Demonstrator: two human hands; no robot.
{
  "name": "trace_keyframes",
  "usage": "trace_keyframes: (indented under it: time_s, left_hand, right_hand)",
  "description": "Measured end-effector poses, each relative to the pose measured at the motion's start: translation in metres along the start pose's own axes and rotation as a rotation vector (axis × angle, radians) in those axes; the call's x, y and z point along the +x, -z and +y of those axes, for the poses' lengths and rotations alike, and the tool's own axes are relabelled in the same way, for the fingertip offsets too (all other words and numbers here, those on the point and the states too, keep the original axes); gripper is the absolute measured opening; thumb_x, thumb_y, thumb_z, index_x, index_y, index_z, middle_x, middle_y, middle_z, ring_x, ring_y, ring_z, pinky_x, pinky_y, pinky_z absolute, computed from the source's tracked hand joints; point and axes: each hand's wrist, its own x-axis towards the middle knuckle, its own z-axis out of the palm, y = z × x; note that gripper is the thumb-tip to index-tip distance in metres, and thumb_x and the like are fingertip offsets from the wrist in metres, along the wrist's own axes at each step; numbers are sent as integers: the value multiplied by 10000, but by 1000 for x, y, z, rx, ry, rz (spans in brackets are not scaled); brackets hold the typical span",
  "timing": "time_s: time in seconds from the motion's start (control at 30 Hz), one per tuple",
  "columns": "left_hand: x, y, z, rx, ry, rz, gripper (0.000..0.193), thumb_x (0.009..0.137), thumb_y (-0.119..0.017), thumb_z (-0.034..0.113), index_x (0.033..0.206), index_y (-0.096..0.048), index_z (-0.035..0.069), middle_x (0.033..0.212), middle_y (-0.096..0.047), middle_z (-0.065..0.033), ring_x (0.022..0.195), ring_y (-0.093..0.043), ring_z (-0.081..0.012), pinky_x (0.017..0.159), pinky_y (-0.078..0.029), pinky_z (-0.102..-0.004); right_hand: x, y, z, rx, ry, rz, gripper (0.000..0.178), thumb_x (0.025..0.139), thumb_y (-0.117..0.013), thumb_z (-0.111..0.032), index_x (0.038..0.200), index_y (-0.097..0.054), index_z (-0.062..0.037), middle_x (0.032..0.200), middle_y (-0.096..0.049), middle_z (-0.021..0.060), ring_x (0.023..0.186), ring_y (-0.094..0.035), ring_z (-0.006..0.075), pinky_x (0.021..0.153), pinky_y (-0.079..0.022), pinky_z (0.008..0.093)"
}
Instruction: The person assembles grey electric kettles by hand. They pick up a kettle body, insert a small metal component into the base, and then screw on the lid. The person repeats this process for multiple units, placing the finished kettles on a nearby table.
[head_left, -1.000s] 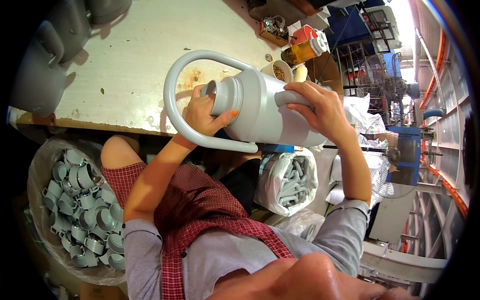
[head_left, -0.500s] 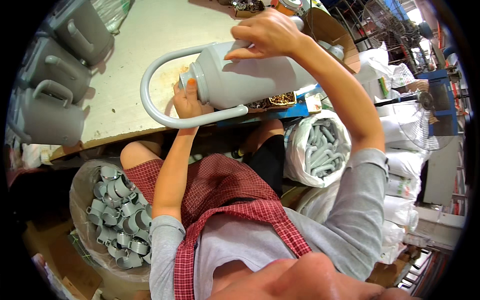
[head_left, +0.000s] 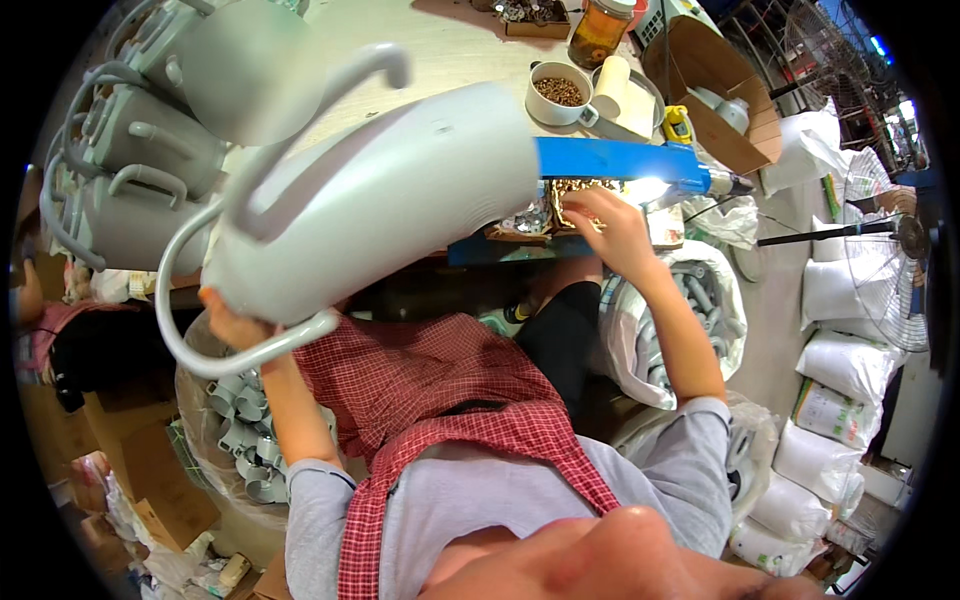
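A large grey plastic watering can point(head_left: 400, 180) lies tilted across the front of the table, a long curved tube arching along its side. My left hand point(head_left: 240, 325) grips it at the left end, beside the bent tube, with fingers partly hidden beneath the body. At the table's front edge, my right hand point(head_left: 615, 228) dips curled fingers into a small tray of brass-coloured screws point(head_left: 568, 190). Whatever those fingertips pinch is too small to make out. Directly above the tray runs a blue tool arm point(head_left: 620, 157) with a bright lamp.
More grey cans point(head_left: 150, 140) stand at the left. A white cup of small brass parts point(head_left: 558, 92) and a jar point(head_left: 600, 30) sit farther back. Below the table are a sack of grey tubes point(head_left: 690, 310) and a bag of grey clips point(head_left: 245, 430). An open carton point(head_left: 715, 90) stands right.
The watering can has swung left and closer to me in my left hand. My right hand has let go of its body and moved down to the tray of screws.
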Motion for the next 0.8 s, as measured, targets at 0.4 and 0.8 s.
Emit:
trace_keyframes:
  time_s: [0.4, 0.8]
  left_hand:
    - [-42, 96, 47, 145, -139, 278, 553, 1006, -359, 458, 1358, -448, 41, 1329, -524, -127, 1154, -553, -270, 968, -465, -438]
    - [-8, 102, 15, 53, 9, 393, 530, 1033, -313, 424, 1292, -511, 6, 1242, -579, -122, 1104, -582, -224, 950, -479, -378]
  right_hand:
    - [44, -105, 78, -364, -151, -270, 265, 862, -638, -185, 1111, -617, -93, 1032, -631, 181, 961, -594, 382, 808, -469, 471]
    - [25, -70, -18, 4, 122, 38, 210, 809, -692, -15, 1016, -692, -49, 867, -646, 135, 812, -642, 300, 699, -510, 380]
